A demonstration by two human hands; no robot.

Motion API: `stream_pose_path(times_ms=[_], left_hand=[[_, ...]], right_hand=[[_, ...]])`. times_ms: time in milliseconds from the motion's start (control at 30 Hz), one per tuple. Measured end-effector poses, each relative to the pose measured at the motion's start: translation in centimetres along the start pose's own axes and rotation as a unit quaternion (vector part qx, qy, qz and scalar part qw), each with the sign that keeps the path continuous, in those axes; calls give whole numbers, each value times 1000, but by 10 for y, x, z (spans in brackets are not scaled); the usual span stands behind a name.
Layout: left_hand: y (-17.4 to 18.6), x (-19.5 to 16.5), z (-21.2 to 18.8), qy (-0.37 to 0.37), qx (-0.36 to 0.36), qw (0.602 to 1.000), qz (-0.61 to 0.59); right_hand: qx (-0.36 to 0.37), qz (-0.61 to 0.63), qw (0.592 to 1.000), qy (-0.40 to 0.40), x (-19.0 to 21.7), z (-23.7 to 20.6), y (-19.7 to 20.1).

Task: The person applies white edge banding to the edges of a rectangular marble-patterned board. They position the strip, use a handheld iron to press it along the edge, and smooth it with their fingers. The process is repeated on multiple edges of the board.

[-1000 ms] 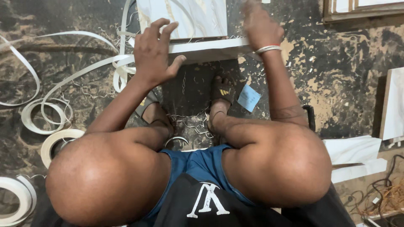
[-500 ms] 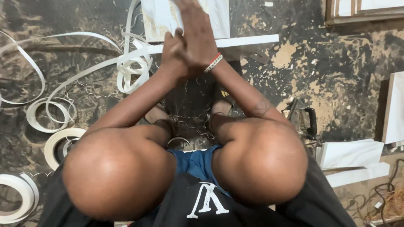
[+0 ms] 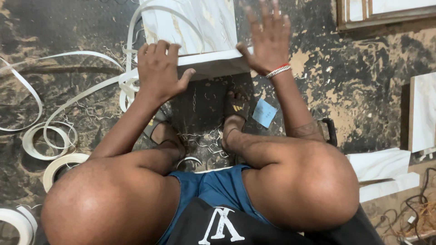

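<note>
Left hand [image 3: 159, 70] flat, palm down on near edge of white marbled panel [image 3: 195, 27], fingers loosely curled, nothing clasped. Right hand [image 3: 268, 38] spread wide at panel's right corner, gripping nothing. Panel on floor ahead of sandalled feet; white edge-banding strip [image 3: 68, 56] coiled left

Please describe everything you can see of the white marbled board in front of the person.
The board is a flat white panel with faint gold-grey marble veins and a plain white front edge. It lies on the dark stained floor, running out of the top of the picture. The left hand rests on its near-left edge; the right hand, fingers spread, is at its right corner.
</note>
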State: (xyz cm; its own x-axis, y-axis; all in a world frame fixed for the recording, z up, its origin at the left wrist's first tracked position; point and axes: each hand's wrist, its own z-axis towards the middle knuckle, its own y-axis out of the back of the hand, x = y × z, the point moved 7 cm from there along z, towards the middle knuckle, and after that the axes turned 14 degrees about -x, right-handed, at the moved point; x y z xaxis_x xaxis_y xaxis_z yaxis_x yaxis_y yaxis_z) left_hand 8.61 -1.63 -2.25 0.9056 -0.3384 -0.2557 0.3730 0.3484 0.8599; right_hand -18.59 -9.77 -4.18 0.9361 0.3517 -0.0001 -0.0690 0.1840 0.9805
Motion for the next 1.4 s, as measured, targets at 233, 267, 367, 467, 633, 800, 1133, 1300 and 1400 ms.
stream_pose_path(times_ms=[233,267,367,467,633,800,1133,1300,1400], left_hand=[[3,-1,-6,9,-53,994,-93],[4,-1,-6,9,-52,994,-98],[3,0,-7,15,-44,994,-103],[3,-2,-11,5,-38,995,-90],[-1,1,-15,2,-22,996,-81],[0,0,-13,-10,-25,999,-47],[2,-4,-13,-14,-18,999,-37],[1,-6,-12,-19,-12,999,-30],[3,-7,-12,-19,-23,999,-35]], right_hand=[[-110,592,794,-79,-65,-2,-32],[-123,603,784,-79,-71,-3,-33],[-145,715,672,-130,-91,-6,-30],[-226,622,713,-233,-126,-26,-10],[-60,511,748,-420,-127,-69,-22],[-56,650,585,-482,-98,-78,-17],[-83,497,724,-471,-99,-62,13],[-100,441,793,-407,-104,-62,16],[-54,556,690,-460,-108,-70,0]])
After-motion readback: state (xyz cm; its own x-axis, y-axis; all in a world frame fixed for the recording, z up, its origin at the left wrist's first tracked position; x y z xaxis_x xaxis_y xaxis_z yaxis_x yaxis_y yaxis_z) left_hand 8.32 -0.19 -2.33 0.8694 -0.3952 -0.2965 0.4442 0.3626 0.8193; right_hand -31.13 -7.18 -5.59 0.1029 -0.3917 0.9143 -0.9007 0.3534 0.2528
